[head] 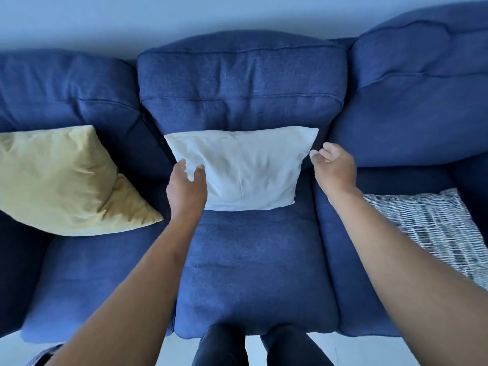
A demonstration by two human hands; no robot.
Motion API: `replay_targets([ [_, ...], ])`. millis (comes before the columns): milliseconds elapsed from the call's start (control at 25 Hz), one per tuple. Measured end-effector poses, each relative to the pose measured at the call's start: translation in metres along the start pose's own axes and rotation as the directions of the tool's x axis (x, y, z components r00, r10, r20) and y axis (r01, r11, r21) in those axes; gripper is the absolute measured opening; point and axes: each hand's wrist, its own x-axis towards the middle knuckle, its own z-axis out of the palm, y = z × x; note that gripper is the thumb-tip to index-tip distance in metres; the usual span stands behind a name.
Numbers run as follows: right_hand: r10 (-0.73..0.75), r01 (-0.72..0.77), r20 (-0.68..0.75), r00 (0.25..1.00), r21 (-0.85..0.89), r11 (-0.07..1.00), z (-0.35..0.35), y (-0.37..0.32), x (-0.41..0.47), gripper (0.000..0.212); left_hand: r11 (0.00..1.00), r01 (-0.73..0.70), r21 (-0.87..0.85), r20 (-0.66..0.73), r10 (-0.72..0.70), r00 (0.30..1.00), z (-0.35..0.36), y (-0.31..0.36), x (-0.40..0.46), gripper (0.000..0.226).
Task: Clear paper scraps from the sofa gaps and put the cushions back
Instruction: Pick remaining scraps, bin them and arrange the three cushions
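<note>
Head-camera view: a blue sofa [253, 260] is seen from above, spanning the frame from 9 o'clock to 3 o'clock, with three seat sections and three back sections. At 9 o'clock a yellow cushion [60, 180] is propped tilted on the left seat, one corner resting toward the gap beside the middle seat. Just right of it, the left hand [186, 191] is held over the lower left edge of the white cushion [243, 167]; its fingers are loosely spread and relaxed, and whether the fingertips touch the fabric cannot be told. The white cushion is leaned against the middle back section at about 12 o'clock from the frame's centre, its lower edge resting on the middle seat. At 2 o'clock the right hand [334, 165] is held just beside the cushion's upper right corner, apart from it, with the fingers loosely curled and nothing gripped. Further right, at 3 o'clock, a grey-and-white patterned cushion [433, 228] is laid on the right seat, partly hidden by the right forearm. At 6 o'clock two dark-trousered legs [261, 347] are seen against the front edge of the middle seat. Paper scraps cannot be made out in the gaps.
</note>
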Motion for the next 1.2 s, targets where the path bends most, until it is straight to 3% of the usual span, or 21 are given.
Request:
replay_targets([
  [160,-0.067,0.077,0.070,0.995,-0.153,0.985,-0.037,0.031,-0.059,0.039,0.980,-0.151,0.130,0.206,0.122,0.971,0.000,-0.010,-0.094,0.059],
  [240,-0.090,0.109,0.082,0.993,-0.260,0.960,-0.054,0.042,-0.087,0.052,0.937,-0.290,0.193,0.291,0.228,0.929,0.005,-0.010,-0.131,0.061],
  [360,-0.182,0.196,0.072,0.981,-0.400,0.895,-0.078,0.059,-0.129,0.062,0.809,-0.524,0.265,0.378,0.413,0.828,0.014,-0.005,-0.174,0.065],
  [520,-0.203,0.194,0.042,0.978,-0.525,0.829,-0.117,0.086,-0.188,0.067,0.677,-0.691,0.255,0.480,0.531,0.698,0.017,0.001,-0.231,0.071],
  [760,-0.166,0.128,-0.001,0.986,-0.633,0.763,-0.170,0.125,-0.258,0.069,0.612,-0.751,0.246,0.543,0.555,0.630,0.021,-0.016,-0.303,0.071],
  [1040,-0.118,0.046,-0.088,0.989,-0.576,0.816,-0.242,0.177,-0.280,0.069,0.533,-0.816,0.224,0.623,0.565,0.541,0.065,-0.001,-0.362,0.073],
  [1200,-0.075,0.025,-0.067,0.995,-0.560,0.828,-0.292,0.215,-0.264,0.069,0.522,-0.820,0.235,0.639,0.553,0.535,0.121,0.021,-0.396,0.073],
])
